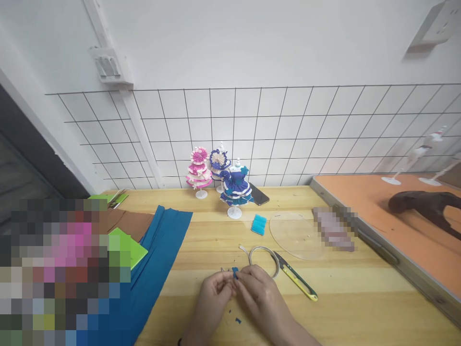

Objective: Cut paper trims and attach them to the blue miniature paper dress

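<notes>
Both hands meet low in the middle of a wooden table [360,307]. My left hand [212,295] and my right hand [259,295] pinch a tiny blue fabric piece [235,272] between their fingertips. Small blue scraps [237,320] lie on the wood just below the hands. A loop of white ribbon [259,251] and yellow-handled thread snips [297,278] lie just beyond my right hand.
Teal cloth [162,259] and green and brown sheets [137,250] lie at left. Three small dress mannequins, pink [199,173] and blue [236,187], stand at the back by a wire grid. A phone [259,194], blue fabric roll [259,224], clear plastic disc [295,235] and orange-topped board [403,226] sit right.
</notes>
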`<state>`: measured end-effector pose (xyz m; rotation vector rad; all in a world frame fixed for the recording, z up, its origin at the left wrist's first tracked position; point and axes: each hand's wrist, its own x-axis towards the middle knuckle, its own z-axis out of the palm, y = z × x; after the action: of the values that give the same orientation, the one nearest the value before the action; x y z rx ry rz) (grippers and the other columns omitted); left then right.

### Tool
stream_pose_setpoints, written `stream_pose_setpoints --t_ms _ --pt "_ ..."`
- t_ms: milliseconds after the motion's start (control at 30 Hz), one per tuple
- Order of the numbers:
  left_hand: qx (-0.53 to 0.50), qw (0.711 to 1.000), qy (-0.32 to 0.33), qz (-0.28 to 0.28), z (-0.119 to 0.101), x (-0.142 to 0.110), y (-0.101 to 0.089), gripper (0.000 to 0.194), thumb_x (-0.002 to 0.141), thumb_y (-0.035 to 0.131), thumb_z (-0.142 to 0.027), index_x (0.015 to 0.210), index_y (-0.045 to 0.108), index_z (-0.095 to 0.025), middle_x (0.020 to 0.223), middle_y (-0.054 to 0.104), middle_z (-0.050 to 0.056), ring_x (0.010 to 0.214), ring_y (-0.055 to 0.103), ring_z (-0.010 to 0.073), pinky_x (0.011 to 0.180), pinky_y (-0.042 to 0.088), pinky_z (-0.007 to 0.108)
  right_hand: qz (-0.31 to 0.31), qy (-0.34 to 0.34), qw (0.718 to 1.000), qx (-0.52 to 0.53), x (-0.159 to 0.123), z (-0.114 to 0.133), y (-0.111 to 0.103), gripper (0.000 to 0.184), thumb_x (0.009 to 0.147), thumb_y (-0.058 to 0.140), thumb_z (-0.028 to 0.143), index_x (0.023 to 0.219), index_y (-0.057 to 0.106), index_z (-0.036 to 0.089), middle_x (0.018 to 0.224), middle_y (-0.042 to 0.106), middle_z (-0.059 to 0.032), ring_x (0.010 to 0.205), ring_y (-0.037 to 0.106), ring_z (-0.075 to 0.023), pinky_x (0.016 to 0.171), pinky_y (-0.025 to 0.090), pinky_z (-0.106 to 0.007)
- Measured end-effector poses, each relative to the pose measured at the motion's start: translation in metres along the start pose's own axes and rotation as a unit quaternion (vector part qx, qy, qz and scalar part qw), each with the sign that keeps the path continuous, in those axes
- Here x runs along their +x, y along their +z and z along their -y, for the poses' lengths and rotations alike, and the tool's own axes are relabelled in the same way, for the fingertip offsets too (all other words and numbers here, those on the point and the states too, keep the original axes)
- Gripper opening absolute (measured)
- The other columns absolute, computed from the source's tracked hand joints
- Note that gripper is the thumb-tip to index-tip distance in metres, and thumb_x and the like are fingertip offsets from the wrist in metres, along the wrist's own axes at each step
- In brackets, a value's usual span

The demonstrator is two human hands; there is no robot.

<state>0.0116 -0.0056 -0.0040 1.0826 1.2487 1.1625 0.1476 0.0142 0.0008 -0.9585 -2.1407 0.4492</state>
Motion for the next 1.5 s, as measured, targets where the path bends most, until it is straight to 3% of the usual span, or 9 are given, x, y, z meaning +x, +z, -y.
stream_pose_setpoints --t_ms 267,600,933,1267,1500 --pt "0.007 1.000 -0.004 -0.004 -0.001 -0.001 0.000 0.013 0.068 0.053 -0.020 0.071 0.065 -0.014 0.067 0.064 0.004 0.065 0.055 0.0152 0.061 0.043 0.024 0.016 0.072 0.993 0.089 0.001 0.002 -0.001 0.024 0.085 0.041 0.020 0.079 0.064 0.017 0.075 0.059 -0.0076 0.070 0.055 -0.0174 0.064 0.046 -0.029" --pt "0.006 1.000 0.004 -0.018 -0.001 -0.001 -0.001 0.010 0.065 0.053 -0.017 0.066 0.062 -0.015 0.062 0.059 0.001 0.058 0.051 0.0131 0.059 0.042 0.024 0.010 0.147 0.967 0.206 0.005 -0.002 -0.001 0.025 0.083 0.046 0.030 0.076 0.068 0.019 0.075 0.063 -0.0078 0.073 0.058 -0.0191 0.068 0.047 -0.030" --pt "0.014 1.000 0.015 0.004 -0.007 -0.002 0.001 0.013 0.072 0.053 -0.022 0.069 0.063 -0.014 0.066 0.061 0.002 0.065 0.052 0.0144 0.061 0.041 0.023 0.016 0.146 0.967 0.207 0.004 0.000 -0.002 0.020 0.081 0.050 0.025 0.087 0.069 0.019 0.079 0.064 -0.0083 0.076 0.059 -0.0196 0.070 0.047 -0.031" --pt "0.051 0.998 0.025 -0.008 -0.004 -0.001 0.001 0.015 0.071 0.050 -0.019 0.063 0.061 -0.013 0.059 0.059 0.001 0.060 0.051 0.0140 0.057 0.039 0.022 0.015 0.153 0.964 0.219 0.004 -0.003 0.000 0.021 0.081 0.049 0.024 0.082 0.069 0.018 0.078 0.065 -0.0083 0.076 0.059 -0.0197 0.070 0.047 -0.031" --pt "0.028 0.999 0.026 0.008 -0.009 -0.001 0.001 0.015 0.071 0.052 -0.021 0.068 0.064 -0.013 0.063 0.063 0.002 0.066 0.056 0.0161 0.064 0.043 0.025 0.024 0.164 0.968 0.187 0.004 0.000 -0.001 0.015 0.077 0.055 0.024 0.081 0.068 0.018 0.076 0.064 -0.0072 0.071 0.059 -0.0190 0.064 0.046 -0.028"
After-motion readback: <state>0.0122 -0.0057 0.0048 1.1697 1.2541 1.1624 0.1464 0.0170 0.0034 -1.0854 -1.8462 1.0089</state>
